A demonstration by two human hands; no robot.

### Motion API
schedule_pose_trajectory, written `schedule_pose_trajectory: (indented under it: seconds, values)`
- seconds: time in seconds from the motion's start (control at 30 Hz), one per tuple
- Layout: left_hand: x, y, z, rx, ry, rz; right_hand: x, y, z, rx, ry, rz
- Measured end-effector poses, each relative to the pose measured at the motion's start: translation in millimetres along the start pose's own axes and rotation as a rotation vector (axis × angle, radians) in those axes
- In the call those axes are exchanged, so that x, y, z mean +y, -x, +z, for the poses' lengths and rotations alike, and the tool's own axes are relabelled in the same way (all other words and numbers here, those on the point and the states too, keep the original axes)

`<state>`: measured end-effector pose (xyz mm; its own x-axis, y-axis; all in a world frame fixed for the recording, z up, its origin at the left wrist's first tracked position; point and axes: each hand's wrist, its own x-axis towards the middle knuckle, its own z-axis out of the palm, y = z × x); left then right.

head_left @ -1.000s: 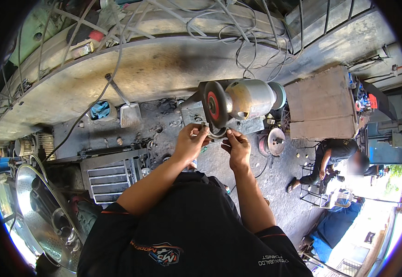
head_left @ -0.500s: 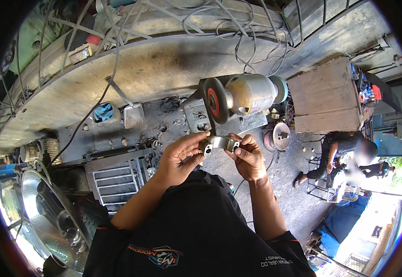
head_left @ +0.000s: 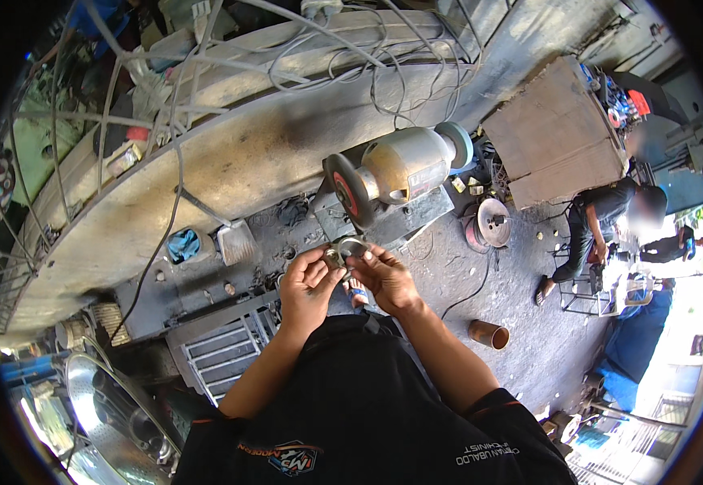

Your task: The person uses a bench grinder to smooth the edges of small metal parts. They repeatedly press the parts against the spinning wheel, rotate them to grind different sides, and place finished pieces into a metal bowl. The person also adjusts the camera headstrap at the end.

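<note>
My left hand (head_left: 305,289) and my right hand (head_left: 389,281) meet in front of my chest, both closed on a small steel connecting rod cap (head_left: 351,245). It is a curved half-ring with bolt holes in its end lugs. Left fingers and thumb pinch the near-left lug, while the right thumb and fingers grip the other side and hide part of it. Just beyond the hands stands a bench grinder (head_left: 406,168). Its dark wheel with a red centre (head_left: 347,191) is nearest the cap, apart from it. A pale wheel (head_left: 455,145) sits at the grinder's far end.
A cardboard sheet (head_left: 557,133) stands at the right, with a seated person (head_left: 598,218) beyond. On the floor are a round metal reel (head_left: 491,222), a rusty pipe piece (head_left: 489,334) and a dustpan (head_left: 238,242). A metal grate (head_left: 222,352) lies left; cables (head_left: 376,69) hang at the back.
My hands have drawn closer together and turned the cap, so its arch now shows more end-on. The view has shifted; the pipe piece and a foot have come into sight.
</note>
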<state>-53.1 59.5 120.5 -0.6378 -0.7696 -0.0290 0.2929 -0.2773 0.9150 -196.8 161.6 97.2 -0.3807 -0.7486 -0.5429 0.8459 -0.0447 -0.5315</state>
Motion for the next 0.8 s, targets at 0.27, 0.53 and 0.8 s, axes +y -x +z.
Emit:
schedule_pose_trajectory:
  seconds: [0.27, 0.53, 0.8]
  values:
    - [-28.6, -26.7, -4.3, 0.111, -0.233, 0.066, 26.9, -44.5, -1.3, 0.004, -0.220, 0.072]
    - [-36.2, -43.7, 6.3, 0.060, -0.315, 0.108, 29.0, -56.2, -9.4, -0.008, -0.329, 0.063]
    - [-46.5, -53.8, 9.9, 0.018, -0.380, -0.006, 35.7, -61.4, -22.3, 0.091, -0.380, 0.079]
